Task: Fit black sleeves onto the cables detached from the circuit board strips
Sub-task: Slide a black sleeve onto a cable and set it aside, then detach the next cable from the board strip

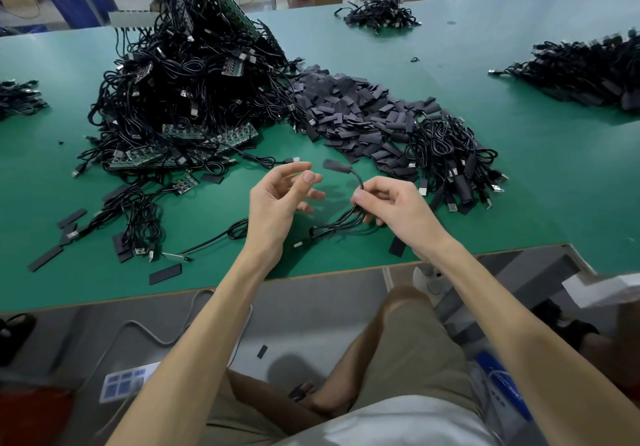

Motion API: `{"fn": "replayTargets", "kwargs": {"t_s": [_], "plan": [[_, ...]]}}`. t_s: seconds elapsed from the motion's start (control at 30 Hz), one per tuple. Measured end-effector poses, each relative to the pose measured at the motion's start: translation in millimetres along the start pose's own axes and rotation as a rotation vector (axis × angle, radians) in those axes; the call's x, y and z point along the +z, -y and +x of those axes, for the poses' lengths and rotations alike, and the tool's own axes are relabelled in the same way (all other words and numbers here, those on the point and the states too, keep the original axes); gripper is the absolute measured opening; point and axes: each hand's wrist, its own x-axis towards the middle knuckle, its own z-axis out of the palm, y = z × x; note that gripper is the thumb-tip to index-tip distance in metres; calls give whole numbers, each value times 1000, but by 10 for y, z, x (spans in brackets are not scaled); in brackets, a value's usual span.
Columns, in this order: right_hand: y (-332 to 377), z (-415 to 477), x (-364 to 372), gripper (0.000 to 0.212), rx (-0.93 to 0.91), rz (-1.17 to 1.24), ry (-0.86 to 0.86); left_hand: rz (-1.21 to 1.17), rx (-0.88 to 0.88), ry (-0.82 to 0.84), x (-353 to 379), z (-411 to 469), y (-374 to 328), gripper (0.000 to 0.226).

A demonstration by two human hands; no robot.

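Near the table [104, 284] edge, right hand [394, 206] pinches the sleeved cable [358, 182]; left hand [273, 203] spreads relaxed fingers [294, 168].

Beyond the left hand [277, 200], cables [180, 75] looked slightly glossy, plugs [296, 159] bright metal; beyond the right hand [391, 203], sleeves [349, 106] looked matt; the tabletop [536, 175] was smooth.
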Motion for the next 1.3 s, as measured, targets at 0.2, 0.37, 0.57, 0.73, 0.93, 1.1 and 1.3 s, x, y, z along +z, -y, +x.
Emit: {"fn": "replayTargets", "kwargs": {"t_s": [0.2, 0.37, 0.57, 0.73, 0.93, 1.1, 1.3], "plan": [[-6, 23, 5, 10, -22, 86, -77, 534, 108, 320, 88, -33, 29, 22], [3, 19, 1, 12, -19, 113, -118, 855, 300, 343, 172, -101, -7, 45], [25, 12, 1, 13, -15, 120, -115, 941, 351, 343, 214, -121, -31, 30], [55, 8, 2, 20, -13, 180, -156, 728, 210, 311, 290, 19, -154, 21], [55, 33, 41, 13, 21, 93, -128, 523, 210, 239, 668, 344, -519, 17], [84, 9, 51, 12, 42, 116, -105, 410, 72, 322, 1307, 640, -710, 29], [63, 16, 43, 7, 55, 62, -89, 453, 33, 359, 1273, 608, -519, 26]]}}
